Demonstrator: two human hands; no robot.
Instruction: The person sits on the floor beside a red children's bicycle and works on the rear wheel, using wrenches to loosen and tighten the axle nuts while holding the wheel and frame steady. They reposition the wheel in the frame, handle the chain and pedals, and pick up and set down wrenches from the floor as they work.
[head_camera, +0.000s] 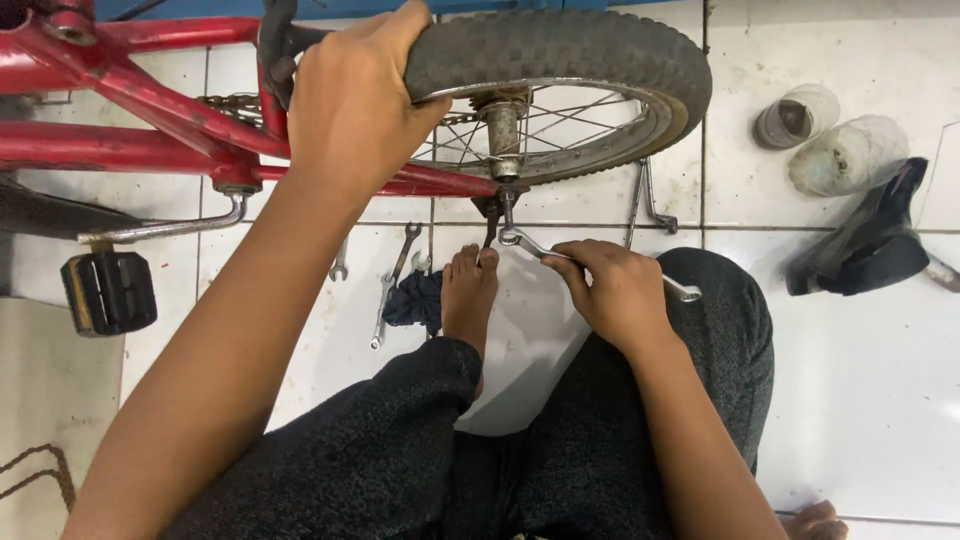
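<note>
At frame centre the right hand (615, 295) clamps a spanner (590, 265), its long axis running up-left to the wheel axle nut (508, 208). The left hand (350, 100), upper centre, grips the tyre (570, 50).

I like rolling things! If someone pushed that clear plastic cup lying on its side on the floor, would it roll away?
Probably yes. The clear plastic cup lies on its side on smooth white floor tiles, so a nudge would likely roll it. It looks wider at one end, so it would probably curve. It seems thin and empty, so likely light and easy to squash.
</note>
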